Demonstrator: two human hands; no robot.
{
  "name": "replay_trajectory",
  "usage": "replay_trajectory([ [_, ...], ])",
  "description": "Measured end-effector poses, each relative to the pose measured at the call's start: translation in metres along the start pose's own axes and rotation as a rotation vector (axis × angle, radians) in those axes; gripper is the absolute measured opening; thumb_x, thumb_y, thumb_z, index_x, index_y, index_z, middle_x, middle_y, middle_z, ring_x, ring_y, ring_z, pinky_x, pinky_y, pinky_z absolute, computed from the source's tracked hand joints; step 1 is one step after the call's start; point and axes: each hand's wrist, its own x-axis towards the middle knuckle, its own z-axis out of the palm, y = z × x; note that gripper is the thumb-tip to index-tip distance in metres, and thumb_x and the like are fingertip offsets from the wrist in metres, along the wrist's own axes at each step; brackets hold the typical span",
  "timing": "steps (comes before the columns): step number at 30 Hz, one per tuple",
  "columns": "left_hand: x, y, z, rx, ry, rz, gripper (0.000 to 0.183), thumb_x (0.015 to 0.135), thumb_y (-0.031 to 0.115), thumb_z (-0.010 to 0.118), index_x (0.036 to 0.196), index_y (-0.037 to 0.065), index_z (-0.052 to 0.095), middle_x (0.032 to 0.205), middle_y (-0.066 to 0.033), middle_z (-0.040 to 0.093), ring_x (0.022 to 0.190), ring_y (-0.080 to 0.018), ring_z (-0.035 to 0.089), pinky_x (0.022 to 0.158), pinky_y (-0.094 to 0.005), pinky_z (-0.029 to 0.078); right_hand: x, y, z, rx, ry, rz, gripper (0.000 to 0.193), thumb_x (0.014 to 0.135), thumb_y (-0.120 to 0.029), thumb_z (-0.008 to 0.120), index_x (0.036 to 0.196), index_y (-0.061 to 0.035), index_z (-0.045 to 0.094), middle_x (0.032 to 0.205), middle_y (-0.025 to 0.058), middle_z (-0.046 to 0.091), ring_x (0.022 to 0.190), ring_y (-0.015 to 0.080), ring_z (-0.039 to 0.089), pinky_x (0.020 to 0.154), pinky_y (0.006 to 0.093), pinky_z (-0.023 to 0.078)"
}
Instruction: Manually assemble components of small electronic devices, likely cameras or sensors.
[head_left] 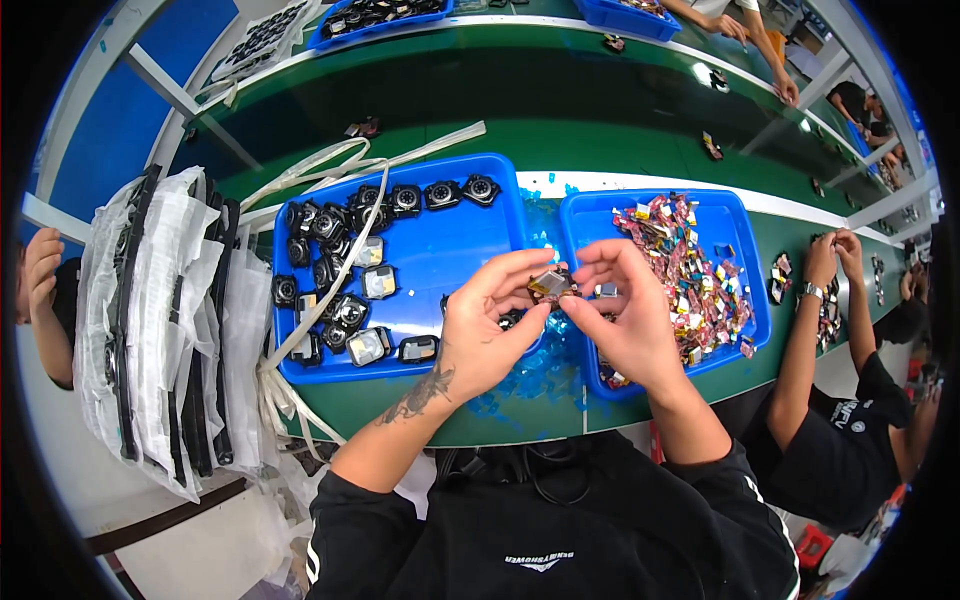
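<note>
Between the two trays, my left hand (490,325) and my right hand (632,315) meet over the table. Their fingertips pinch a small circuit board (549,284) with a silvery square part and dark reddish edges. On the left, a blue tray (450,262) holds several black watch cases (346,312), some with round backs up, others showing pale square insides. A second blue tray (752,225) to the right carries a heap of small reddish circuit boards (690,280) with white and yellow bits. A black watch case partly shows behind my left fingers.
Scraps of blue film (525,385) lie between the trays. White straps (350,255) cross the left tray. Plastic-wrapped stacked trays (165,330) stand at far left. A green conveyor belt (560,115) runs beyond. A co-worker's arms (800,360) are at right.
</note>
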Motion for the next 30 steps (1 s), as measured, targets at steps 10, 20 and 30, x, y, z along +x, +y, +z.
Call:
replay_trajectory([
  [10,0.012,0.017,-0.018,-0.045,0.060,-0.122,0.039,0.085,0.001,0.068,0.122,0.004,0.055,0.111,-0.0124,0.067,0.097,-0.0169,0.066,0.081,-0.0282,0.052,0.046,0.010,-0.011,0.055,-0.144,-0.041,0.038,0.080,0.004,0.071,0.113,0.0001,0.053,0.087,0.0043,0.063,0.080,0.0135,0.065,0.066,0.0251,0.054],
  [20,-0.004,0.050,-0.120,1.533,0.181,-0.422,0.038,0.074,0.024,0.079,0.106,0.014,0.061,0.103,-0.0132,0.066,0.103,-0.0336,0.063,0.086,-0.0451,0.050,0.239,0.130,-0.061,-0.550,0.044,0.159,0.055,0.056,-0.019,0.090,0.101,-0.0002,0.065,0.094,0.0160,0.069,0.089,0.0264,0.068,0.079,0.0351,0.053],
  [30,0.003,0.037,-0.121,1.386,-0.016,-0.216,0.026,0.076,0.013,0.074,0.093,0.009,0.056,0.090,-0.0118,0.061,0.093,-0.0344,0.061,0.080,-0.0466,0.048,0.183,0.067,-0.112,-0.501,0.096,-0.071,0.020,0.080,-0.015,0.070,0.094,-0.0003,0.069,0.078,0.0114,0.069,0.073,0.0222,0.067,0.068,0.0343,0.053],
])
